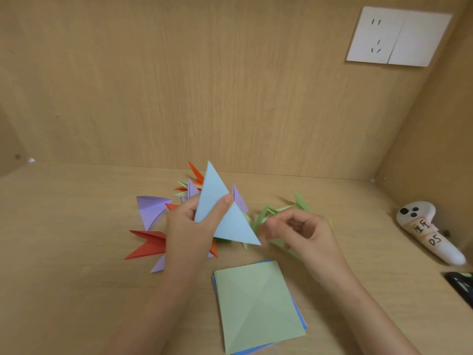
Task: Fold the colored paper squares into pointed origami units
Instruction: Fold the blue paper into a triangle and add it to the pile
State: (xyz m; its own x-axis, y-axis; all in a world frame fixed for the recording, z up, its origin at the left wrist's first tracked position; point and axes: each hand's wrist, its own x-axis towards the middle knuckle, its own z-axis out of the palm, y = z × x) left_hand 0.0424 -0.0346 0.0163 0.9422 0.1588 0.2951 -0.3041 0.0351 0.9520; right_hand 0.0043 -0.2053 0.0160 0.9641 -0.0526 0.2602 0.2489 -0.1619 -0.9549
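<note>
My left hand [189, 226] pinches a light blue paper folded into a triangle [217, 201], thumb on its front face, holding it up above the table. My right hand [304, 231] hovers just right of the triangle's lower corner with fingers loosely curled and holds nothing. A stack of paper squares [258, 306], pale green on top with blue beneath, lies near the front edge. Several folded pointed units lie behind my hands: red [148, 244], purple [151, 208], orange [195, 172] and green [299, 201].
A white controller [430, 231] with a handwritten label lies at the right by the side wall. A dark object [460, 285] sits at the right edge. A wooden back wall carries a white socket plate [399, 37].
</note>
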